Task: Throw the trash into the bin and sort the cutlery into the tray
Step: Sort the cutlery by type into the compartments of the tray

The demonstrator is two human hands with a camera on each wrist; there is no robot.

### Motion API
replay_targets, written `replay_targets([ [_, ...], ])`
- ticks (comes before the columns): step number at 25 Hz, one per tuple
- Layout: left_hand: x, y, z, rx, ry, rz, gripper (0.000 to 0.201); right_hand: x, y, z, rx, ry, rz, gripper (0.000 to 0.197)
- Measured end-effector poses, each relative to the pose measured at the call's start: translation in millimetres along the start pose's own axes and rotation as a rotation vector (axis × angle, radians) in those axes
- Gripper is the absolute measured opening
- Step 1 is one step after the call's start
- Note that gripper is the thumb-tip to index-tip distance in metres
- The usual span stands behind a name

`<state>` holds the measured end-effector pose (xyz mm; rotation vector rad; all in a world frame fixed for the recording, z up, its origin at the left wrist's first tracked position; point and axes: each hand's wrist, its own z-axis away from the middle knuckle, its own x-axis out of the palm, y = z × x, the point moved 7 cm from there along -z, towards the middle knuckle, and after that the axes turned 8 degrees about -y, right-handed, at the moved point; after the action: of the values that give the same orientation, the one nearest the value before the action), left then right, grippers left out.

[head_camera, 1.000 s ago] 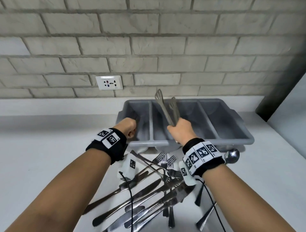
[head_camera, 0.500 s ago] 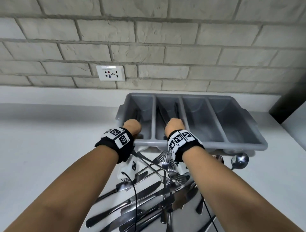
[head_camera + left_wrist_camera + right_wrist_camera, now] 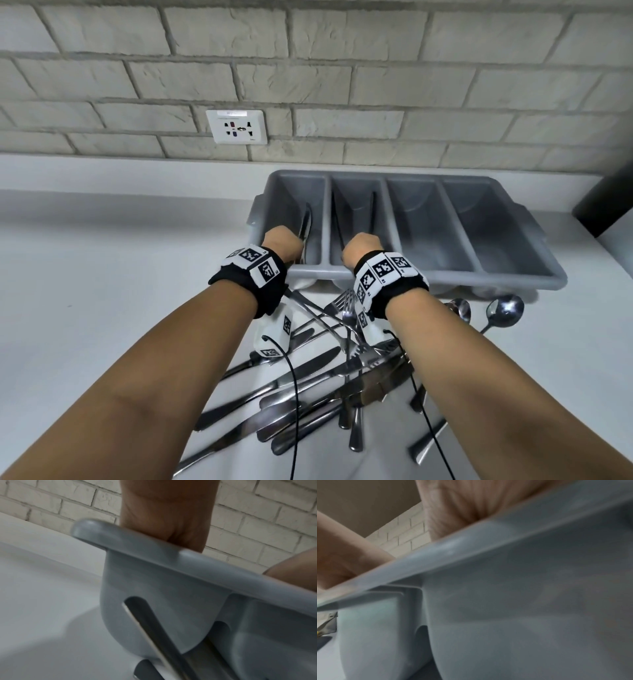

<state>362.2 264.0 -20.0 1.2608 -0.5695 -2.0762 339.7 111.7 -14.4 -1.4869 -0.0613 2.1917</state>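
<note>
A grey four-compartment tray (image 3: 445,274) stands on the white counter against the brick wall. My left hand (image 3: 281,246) is curled in the leftmost compartment and grips a knife (image 3: 305,222) that points away from me. Over the second compartment my right hand (image 3: 363,250) is curled round two utensils (image 3: 337,219) lying down into it. Both wrist views show only the palms, left hand (image 3: 164,513) and right hand (image 3: 462,500), above the tray's rim (image 3: 171,555), which hides the fingers. A pile of knives and forks (image 3: 325,377) lies under my wrists.
Two spoons (image 3: 505,308) lie on the counter just in front of the tray's right half. The tray's two right compartments hold nothing. A wall socket (image 3: 236,126) sits above the counter. A dark upright edge (image 3: 603,205) bounds the far right.
My right hand has brought the two utensils down from upright above the tray into the second compartment. My left hand stayed in the leftmost compartment. My head has come closer.
</note>
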Motion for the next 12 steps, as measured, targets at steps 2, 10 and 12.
replay_targets([
  [2,-5.0,1.8,11.4,0.073,0.045,-0.001,0.027,-3.6,3.8,7.9,-0.051,0.047,-0.110,0.030],
  [10,5.5,10.5,82.1,0.388,0.106,-0.066,0.023,-9.3,52.5,106.2,-0.433,0.186,-0.304,0.024],
  [12,33.7,-2.0,102.7,0.368,-0.065,-0.218,0.020,17.3,73.2,119.1,-0.383,-0.019,-0.172,0.021],
])
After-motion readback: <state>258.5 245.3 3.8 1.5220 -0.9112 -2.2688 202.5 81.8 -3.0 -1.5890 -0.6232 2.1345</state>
